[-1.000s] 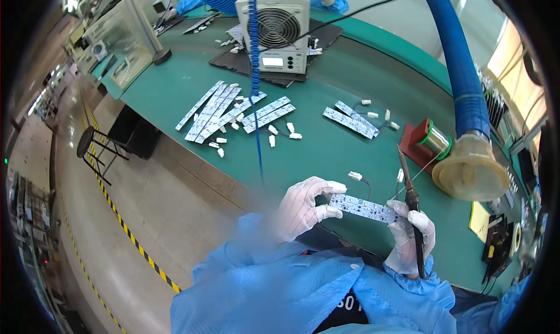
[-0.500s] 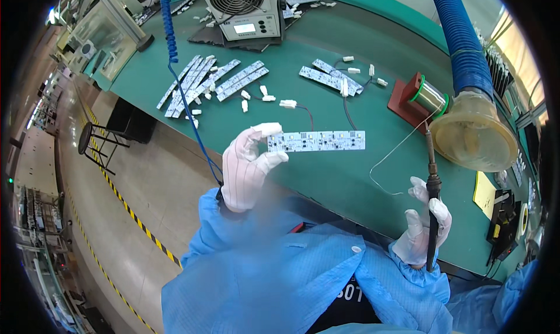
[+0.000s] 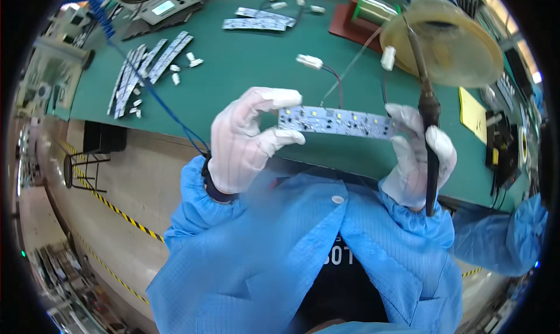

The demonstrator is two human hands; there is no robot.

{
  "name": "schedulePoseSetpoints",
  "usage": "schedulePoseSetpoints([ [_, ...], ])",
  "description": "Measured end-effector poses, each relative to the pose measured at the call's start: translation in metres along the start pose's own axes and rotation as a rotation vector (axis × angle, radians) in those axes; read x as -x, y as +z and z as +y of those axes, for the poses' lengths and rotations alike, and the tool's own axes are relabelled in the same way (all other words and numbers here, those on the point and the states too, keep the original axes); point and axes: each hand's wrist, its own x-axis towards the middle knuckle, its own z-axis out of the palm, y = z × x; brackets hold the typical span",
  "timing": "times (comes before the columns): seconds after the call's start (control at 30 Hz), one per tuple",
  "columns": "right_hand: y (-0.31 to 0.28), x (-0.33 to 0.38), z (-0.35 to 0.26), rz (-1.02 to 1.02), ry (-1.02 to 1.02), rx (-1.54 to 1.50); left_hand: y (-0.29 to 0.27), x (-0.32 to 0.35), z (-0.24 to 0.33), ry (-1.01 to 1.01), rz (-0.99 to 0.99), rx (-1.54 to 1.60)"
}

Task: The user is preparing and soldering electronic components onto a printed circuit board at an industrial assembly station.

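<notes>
My left hand (image 3: 240, 138), in a white striped glove, pinches the left end of a white circuit board strip (image 3: 335, 123) between thumb and fingers. The strip is raised above the near part of the bench, small parts facing up. Two wired white connectors (image 3: 309, 61) trail from its far side. My right hand (image 3: 415, 162), gloved too, has a soldering iron (image 3: 430, 106) tucked between its fingers, metal tip pointing away. Its thumb and a fingertip are at the strip's right end and appear to grip it.
A solder wire spool (image 3: 375, 10) stands on a brown holder at the far right. Beside it hangs a translucent fume funnel (image 3: 449, 45) close to the iron's tip. More board strips (image 3: 255, 24) and loose connectors lie on the green bench (image 3: 233, 60). A blue coiled cord (image 3: 154, 92) crosses the left.
My right hand has moved left to the strip's right end, still holding the iron. The strip is now between both hands and slightly tilted. The whole view has shifted.
</notes>
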Motion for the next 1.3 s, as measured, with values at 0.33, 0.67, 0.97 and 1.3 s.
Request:
schedulePoseSetpoints([
  [0.33,-0.002,0.003,0.001,0.15,0.066,-0.148,0.004,-0.001,0.0,0.009,-0.085,-0.1],
  [0.67,0.002,0.001,0.008,0.089,0.038,-0.223,-0.003,0.007,-0.013,-0.104,0.042,0.237],
  [0.97,0.002,0.005,0.009,0.113,0.057,-0.195,-0.002,0.006,-0.013,-0.157,0.048,0.241],
  [1.3,0.007,0.007,0.003,0.153,0.116,-0.124,-0.001,0.003,-0.006,-0.086,0.001,0.139],
])
